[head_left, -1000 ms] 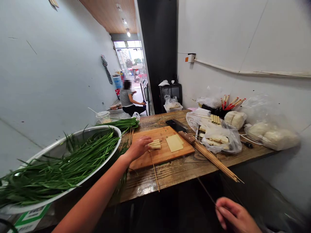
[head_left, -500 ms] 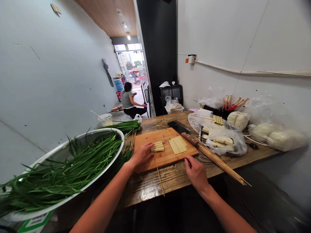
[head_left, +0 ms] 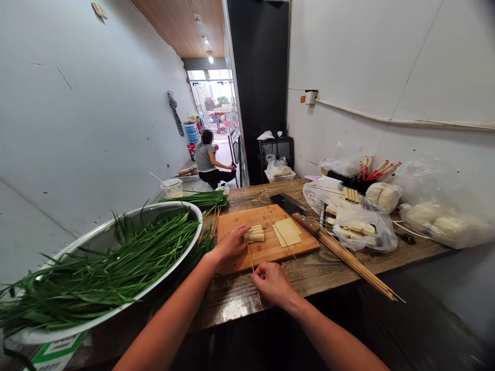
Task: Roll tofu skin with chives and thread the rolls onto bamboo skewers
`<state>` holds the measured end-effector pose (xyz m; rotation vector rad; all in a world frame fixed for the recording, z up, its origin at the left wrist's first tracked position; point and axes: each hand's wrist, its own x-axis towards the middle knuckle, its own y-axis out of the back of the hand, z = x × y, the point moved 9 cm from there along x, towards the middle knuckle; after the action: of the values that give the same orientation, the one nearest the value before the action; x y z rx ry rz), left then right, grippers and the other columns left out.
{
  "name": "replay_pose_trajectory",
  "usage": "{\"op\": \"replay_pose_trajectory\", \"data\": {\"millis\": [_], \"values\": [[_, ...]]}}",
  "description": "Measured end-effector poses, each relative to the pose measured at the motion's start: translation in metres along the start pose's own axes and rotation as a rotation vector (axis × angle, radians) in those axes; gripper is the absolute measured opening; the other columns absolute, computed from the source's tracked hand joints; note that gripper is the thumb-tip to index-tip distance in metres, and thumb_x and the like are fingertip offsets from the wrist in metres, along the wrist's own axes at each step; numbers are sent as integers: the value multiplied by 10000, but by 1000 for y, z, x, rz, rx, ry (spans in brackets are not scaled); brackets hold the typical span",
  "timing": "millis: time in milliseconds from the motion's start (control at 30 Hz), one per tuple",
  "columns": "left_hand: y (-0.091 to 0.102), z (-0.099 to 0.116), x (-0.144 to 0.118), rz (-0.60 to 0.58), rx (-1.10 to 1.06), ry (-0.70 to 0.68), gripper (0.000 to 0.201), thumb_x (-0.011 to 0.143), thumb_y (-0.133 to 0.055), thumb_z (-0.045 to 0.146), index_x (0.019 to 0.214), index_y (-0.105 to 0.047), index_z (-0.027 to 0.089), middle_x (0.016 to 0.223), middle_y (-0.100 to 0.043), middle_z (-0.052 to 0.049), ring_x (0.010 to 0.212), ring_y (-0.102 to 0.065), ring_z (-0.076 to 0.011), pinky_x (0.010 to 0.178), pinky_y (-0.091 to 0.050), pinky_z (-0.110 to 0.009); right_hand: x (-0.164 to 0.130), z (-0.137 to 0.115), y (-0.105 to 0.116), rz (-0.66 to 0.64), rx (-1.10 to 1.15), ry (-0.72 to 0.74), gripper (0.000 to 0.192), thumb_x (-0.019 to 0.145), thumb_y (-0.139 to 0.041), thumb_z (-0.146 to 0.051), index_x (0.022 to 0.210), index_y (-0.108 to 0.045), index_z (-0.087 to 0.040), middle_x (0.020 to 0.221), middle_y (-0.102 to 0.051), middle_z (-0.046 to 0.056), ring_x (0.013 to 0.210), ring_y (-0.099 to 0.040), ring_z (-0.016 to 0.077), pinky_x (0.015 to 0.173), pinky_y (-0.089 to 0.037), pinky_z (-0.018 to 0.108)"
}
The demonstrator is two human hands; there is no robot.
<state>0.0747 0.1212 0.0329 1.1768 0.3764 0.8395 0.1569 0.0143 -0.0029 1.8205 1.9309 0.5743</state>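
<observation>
The step in hand looks like threading: a bamboo skewer (head_left: 253, 268) is being run into a small stack of pale rolled strips (head_left: 254, 234) on the wooden cutting board (head_left: 266, 252). The left hand (head_left: 231, 243) lies flat on the board's near left part, its fingers pressed against the left side of the stack to pin it. The right hand (head_left: 271, 282) rests at the near edge of the tabletop (head_left: 332, 268), its grip curled tight around the near end of the skewer.

The skewer's long axis runs roughly from the near edge of the tabletop toward the far edge, leaning slightly left as it goes. Its far tip meets the near side of the stack; whether it has entered cannot be told. The strips lie crosswise to it, their long axis running left to right along the board.

Judging from this, the next move calls for a straight push along the skewer's own line while the left hand keeps the strips from sliding or fanning apart; a tilt could send the tip out through the top or bottom.

Two flat yellow sheets (head_left: 288, 232) lie just right of the stack on the board. A cleaver (head_left: 297, 211) rests across the board's far right corner, and a bundle of spare skewers (head_left: 358, 265) runs toward the near right edge. A metal basin of green chives (head_left: 116, 257) sits at the left.
</observation>
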Motion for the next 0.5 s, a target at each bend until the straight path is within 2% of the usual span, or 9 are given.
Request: {"op": "replay_pose_trajectory", "data": {"millis": [133, 300, 400, 500], "values": [[1, -4, 1, -4, 17, -11, 549, 745, -493, 111, 1291, -448, 140, 1299, -514, -107, 1212, -464, -211, 1050, -353, -368, 8, -12, 9, -3, 174, -34, 168, 725, -501, -229, 609, -595, -152, 492, -579, -17, 459, -515, 92, 450, -318, 177], [5, -1, -1, -83, 94, -29, 676, 683, -528, 85, 1342, -380, 109, 1372, -421, -142, 1274, -385, -238, 1068, -318, -373, 11, -5, 6, 19, 203, -50, 143, 676, -494, -168, 541, -541, -161, 465, -527, -38, 456, -486, 84, 452, -309, 175], [18, 6, 4, -44, 63, -22, 569, 764, -513, 168, 1323, -415, 131, 1387, -409, -118, 1297, -349, -225, 1085, -281, -385, 11, -3, 4, 29, 186, -32, 147, 665, -496, -152, 524, -538, -156, 478, -515, -40, 474, -466, 79, 465, -299, 175], [20, 10, 12, -63, 40, -12, 439, 782, -531, 211, 1220, -533, 176, 1301, -518, -80, 1220, -451, -220, 1048, -333, -368, 10, -3, 5, 41, 171, -34, 142, 668, -500, -156, 542, -566, -150, 495, -533, -35, 481, -467, 80, 474, -304, 177]]}}
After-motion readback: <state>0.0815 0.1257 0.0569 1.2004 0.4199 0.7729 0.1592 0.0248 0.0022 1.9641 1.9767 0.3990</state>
